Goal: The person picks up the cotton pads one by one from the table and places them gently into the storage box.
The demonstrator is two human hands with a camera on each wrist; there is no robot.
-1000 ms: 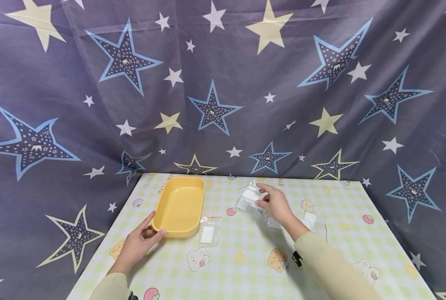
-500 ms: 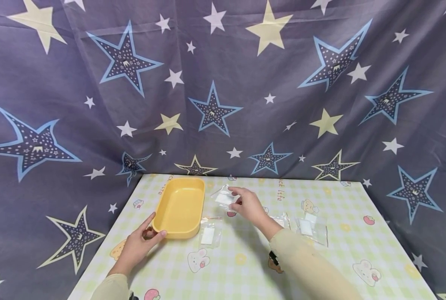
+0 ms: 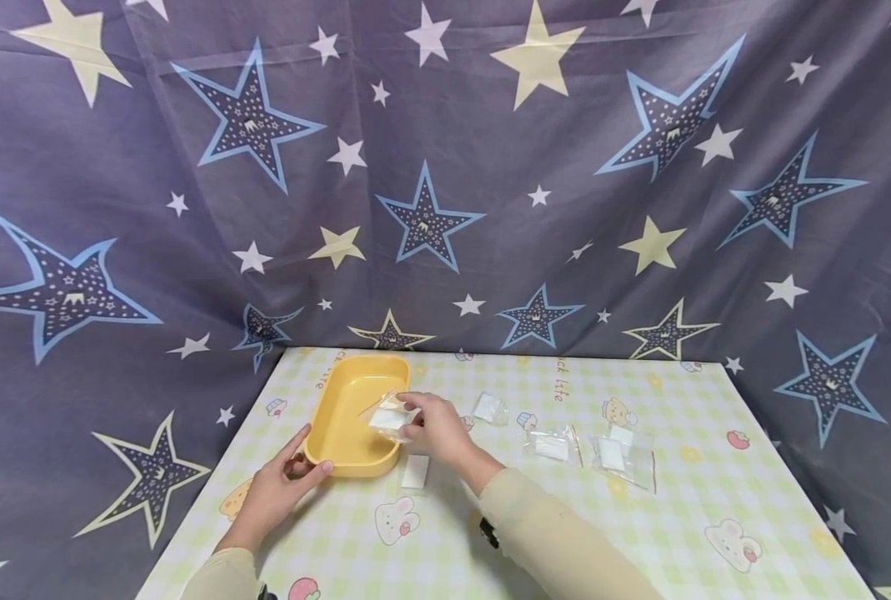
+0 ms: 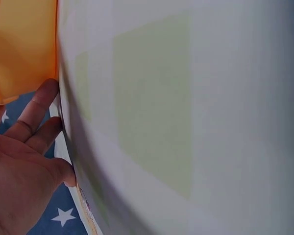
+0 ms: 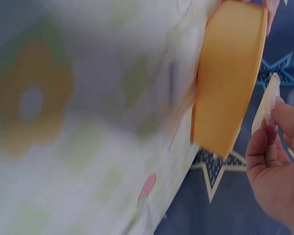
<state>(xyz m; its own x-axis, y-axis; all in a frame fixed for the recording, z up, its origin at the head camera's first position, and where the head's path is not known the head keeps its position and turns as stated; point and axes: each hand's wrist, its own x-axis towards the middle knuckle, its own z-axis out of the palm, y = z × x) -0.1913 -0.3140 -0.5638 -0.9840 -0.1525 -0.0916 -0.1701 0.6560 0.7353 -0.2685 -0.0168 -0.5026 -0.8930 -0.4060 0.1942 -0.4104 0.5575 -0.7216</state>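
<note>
While our left hand (image 3: 274,492) spans and grips a near corner of the yellow tray (image 3: 342,425), our right hand (image 3: 441,430) pinches a clear plastic bag (image 3: 388,418) above it; we'd best lower before releasing.

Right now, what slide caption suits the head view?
Right hand pinches clear plastic packet over yellow oblong tray, left hand holding its corner.

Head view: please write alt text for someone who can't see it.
A person's right hand pinches a small clear bag with something white inside above a yellow tray, while the left hand holds the tray's near left corner. More bags lie on a checked tablecloth, in front of a starry curtain.
</note>
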